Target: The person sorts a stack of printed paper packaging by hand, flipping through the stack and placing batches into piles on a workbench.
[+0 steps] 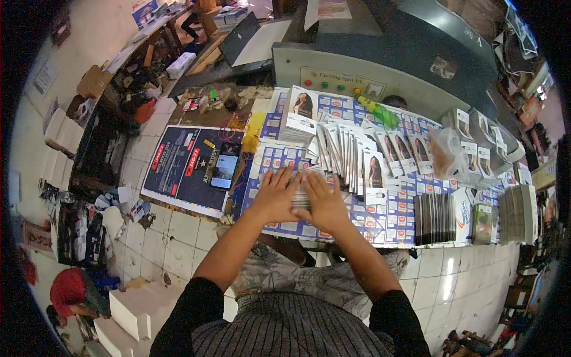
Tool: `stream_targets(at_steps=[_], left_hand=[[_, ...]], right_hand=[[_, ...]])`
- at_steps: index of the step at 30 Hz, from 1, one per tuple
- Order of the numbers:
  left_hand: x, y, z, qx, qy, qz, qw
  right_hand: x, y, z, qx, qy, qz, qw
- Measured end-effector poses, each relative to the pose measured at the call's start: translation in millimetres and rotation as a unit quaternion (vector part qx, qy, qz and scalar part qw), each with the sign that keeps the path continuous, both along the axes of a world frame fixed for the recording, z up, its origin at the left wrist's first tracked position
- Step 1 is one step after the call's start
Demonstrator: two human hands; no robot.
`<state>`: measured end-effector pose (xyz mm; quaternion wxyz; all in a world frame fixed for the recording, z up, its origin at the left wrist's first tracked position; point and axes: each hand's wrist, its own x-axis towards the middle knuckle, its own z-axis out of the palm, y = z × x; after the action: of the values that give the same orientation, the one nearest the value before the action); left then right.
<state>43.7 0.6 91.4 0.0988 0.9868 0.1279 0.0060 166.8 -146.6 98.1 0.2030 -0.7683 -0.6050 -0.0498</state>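
Observation:
A small stack of printed cards or flat boxes (300,197) lies on the table between my hands, its edges partly hidden by my fingers. My left hand (275,197) rests against its left side, fingers stretched out and apart. Against the right side lies my right hand (325,202), its fingers also extended, the thumb by the near end. Just beyond, a fanned row of white packages (339,146) leans across the table. A taller pile of the same packages (300,113) stands behind it. Some single packages (374,172) lie face up at the right.
A phone (225,166) lies on dark printed sheets (169,157) at left. Toward the right are a row of upright cards (435,219), a clear plastic bag (449,154) and bundled packages (485,140). A green bottle (380,112) lies before a machine panel (333,68). Someone in red (71,291) bends at lower left.

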Motion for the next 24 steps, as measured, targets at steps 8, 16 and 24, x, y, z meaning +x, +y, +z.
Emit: stream_targets(at_steps=[8,16,24], left_hand=[[3.7,0.2,-2.4,-0.023,0.005,0.006,1.000],[-0.5,-4.5,7.3,-0.038,0.006,0.013,0.999],[-5.1,-3.9,-3.5,-0.107,-0.065,0.075,0.989]], right_hand=[[-8.3,-20.2,-9.5,-0.143,-0.035,0.050,0.988],[-3.8,-9.4,-4.9,-0.110,-0.103,0.061,0.987],[18.4,23.7,-11.2,-0.162,0.021,0.088,0.983]])
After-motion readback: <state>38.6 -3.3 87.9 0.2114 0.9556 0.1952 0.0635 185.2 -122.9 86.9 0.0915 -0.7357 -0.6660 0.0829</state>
